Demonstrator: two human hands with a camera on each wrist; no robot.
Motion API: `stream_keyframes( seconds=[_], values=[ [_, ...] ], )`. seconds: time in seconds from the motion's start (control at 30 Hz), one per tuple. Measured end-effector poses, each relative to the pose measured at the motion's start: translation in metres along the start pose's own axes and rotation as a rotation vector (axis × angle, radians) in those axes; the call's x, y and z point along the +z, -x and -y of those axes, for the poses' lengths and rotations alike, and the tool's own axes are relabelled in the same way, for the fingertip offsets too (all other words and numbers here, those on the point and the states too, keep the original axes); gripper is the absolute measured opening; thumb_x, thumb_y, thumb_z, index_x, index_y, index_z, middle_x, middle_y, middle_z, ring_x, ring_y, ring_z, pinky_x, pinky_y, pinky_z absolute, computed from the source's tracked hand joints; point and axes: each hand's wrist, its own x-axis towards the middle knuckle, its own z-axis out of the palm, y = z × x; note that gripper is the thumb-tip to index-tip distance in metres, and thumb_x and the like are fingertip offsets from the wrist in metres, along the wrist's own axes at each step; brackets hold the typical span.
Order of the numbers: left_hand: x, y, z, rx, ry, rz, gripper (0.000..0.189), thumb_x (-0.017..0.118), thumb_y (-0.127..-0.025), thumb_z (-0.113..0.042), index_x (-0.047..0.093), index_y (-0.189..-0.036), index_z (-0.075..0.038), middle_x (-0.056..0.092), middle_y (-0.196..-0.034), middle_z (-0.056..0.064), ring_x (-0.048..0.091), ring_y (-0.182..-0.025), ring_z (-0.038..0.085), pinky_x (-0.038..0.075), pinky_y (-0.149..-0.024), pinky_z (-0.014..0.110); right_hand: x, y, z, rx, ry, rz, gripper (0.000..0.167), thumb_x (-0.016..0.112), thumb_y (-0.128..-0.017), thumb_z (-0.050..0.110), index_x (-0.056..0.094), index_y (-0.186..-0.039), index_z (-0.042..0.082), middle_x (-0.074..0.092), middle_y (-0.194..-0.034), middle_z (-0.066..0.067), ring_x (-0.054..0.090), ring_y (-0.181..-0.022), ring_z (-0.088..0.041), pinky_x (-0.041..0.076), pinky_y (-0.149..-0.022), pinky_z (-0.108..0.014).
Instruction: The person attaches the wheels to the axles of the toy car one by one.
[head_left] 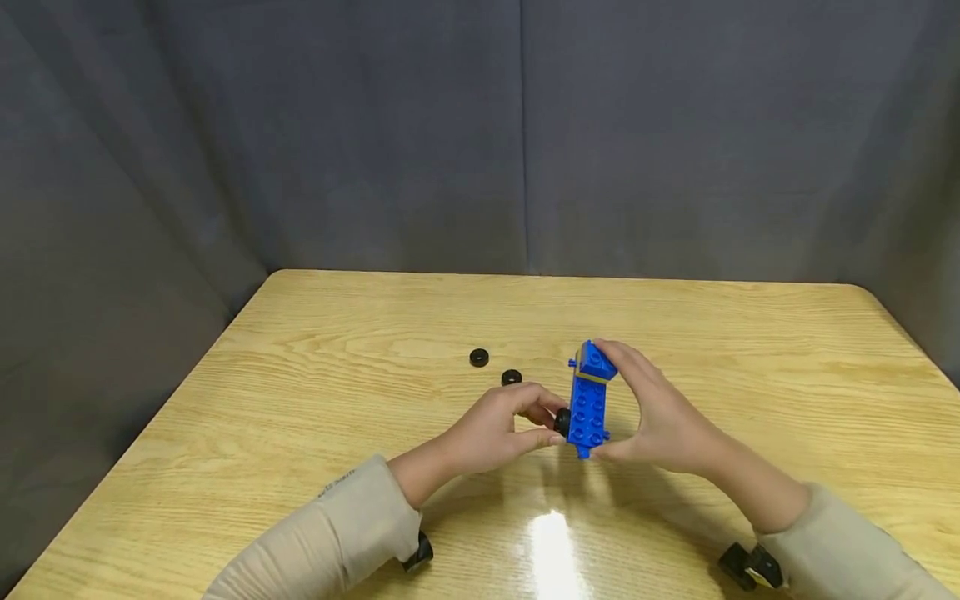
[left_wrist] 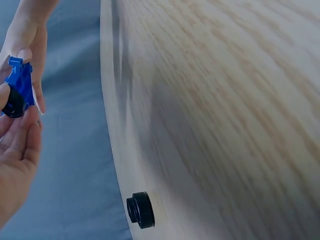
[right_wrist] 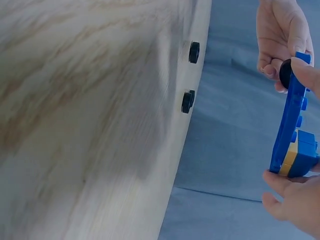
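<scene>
Above the table, my right hand [head_left: 666, 417] grips a blue toy car base [head_left: 587, 412] by its two ends, thumb at the near end and fingers at the far end. Studs run along the base, and a yellow layer with a blue sloped block [head_left: 597, 360] sits at its far end. My left hand [head_left: 501, 427] pinches a black wheel [head_left: 562, 421] between thumb and fingers, against the near left side of the base. The left wrist view shows this wheel [left_wrist: 15, 103] touching the blue part. A bare axle stub [head_left: 572, 363] sticks out at the far left.
Beyond my left hand, a loose black wheel [head_left: 479, 357] and another wheel [head_left: 512, 377] lie on the wooden table [head_left: 337, 333]. In the right wrist view, one wheel [right_wrist: 186, 102] partly overlaps another black piece behind it. Dark grey curtains [head_left: 375, 142] hang behind the table.
</scene>
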Motion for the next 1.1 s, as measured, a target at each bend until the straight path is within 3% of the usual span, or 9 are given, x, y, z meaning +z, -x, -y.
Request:
stream_keyframes(
  seconds=[0.27, 0.43, 0.6, 0.67, 0.83, 1.1],
  values=[
    [-0.002, -0.001, 0.000, -0.043, 0.006, -0.007, 0.036, 0.070, -0.093, -0.011, 0.062, -0.126, 0.000, 0.069, -0.120, 0.015, 0.069, -0.105, 0.026, 0.052, -0.099, 0.046, -0.001, 0.001, -0.004, 0.021, 0.010, 0.019, 0.119, 0.096, -0.063, 0.022, 0.023, -0.155, 0.001, 0.034, -0.153, -0.028, 0.038, -0.136, -0.052, 0.039, -0.102, -0.073],
    [-0.007, 0.002, 0.003, -0.041, -0.010, -0.009, 0.034, 0.070, -0.093, -0.011, 0.062, -0.124, 0.000, 0.069, -0.120, 0.016, 0.068, -0.105, 0.026, 0.054, -0.093, 0.036, 0.000, 0.002, -0.005, 0.026, 0.009, 0.032, 0.121, 0.096, -0.063, 0.024, 0.022, -0.156, 0.002, 0.034, -0.153, -0.027, 0.038, -0.136, -0.051, 0.039, -0.103, -0.072],
    [-0.009, 0.006, 0.009, -0.050, -0.004, -0.010, 0.029, 0.069, -0.094, -0.010, 0.063, -0.121, 0.001, 0.069, -0.118, 0.017, 0.067, -0.105, 0.028, 0.055, -0.091, 0.043, 0.001, 0.004, -0.006, 0.026, 0.003, 0.031, 0.120, 0.096, -0.063, 0.024, 0.022, -0.156, 0.002, 0.035, -0.153, -0.027, 0.039, -0.136, -0.051, 0.039, -0.103, -0.072],
    [-0.010, 0.008, 0.011, -0.056, 0.001, -0.011, 0.029, 0.069, -0.094, -0.009, 0.063, -0.120, 0.001, 0.069, -0.117, 0.017, 0.067, -0.105, 0.028, 0.052, -0.096, 0.049, 0.001, 0.005, -0.007, 0.031, 0.005, 0.035, 0.120, 0.095, -0.064, 0.025, 0.022, -0.156, 0.002, 0.033, -0.154, -0.027, 0.038, -0.137, -0.051, 0.039, -0.103, -0.072],
    [-0.013, 0.011, 0.014, -0.084, 0.009, -0.011, 0.028, 0.068, -0.094, -0.008, 0.063, -0.120, 0.001, 0.069, -0.116, 0.017, 0.066, -0.104, 0.028, 0.051, -0.097, 0.049, 0.000, 0.006, -0.007, 0.029, 0.012, 0.039, 0.120, 0.095, -0.064, 0.026, 0.022, -0.156, 0.002, 0.031, -0.155, -0.028, 0.036, -0.138, -0.052, 0.039, -0.102, -0.072],
    [-0.018, 0.015, 0.021, -0.077, -0.015, -0.018, 0.027, 0.068, -0.095, -0.008, 0.063, -0.119, 0.003, 0.068, -0.115, 0.018, 0.066, -0.105, 0.031, 0.052, -0.097, 0.044, 0.001, 0.007, -0.008, 0.038, 0.002, 0.040, 0.120, 0.095, -0.065, 0.027, 0.021, -0.156, 0.002, 0.029, -0.156, -0.028, 0.033, -0.140, -0.053, 0.039, -0.102, -0.073]
  ],
)
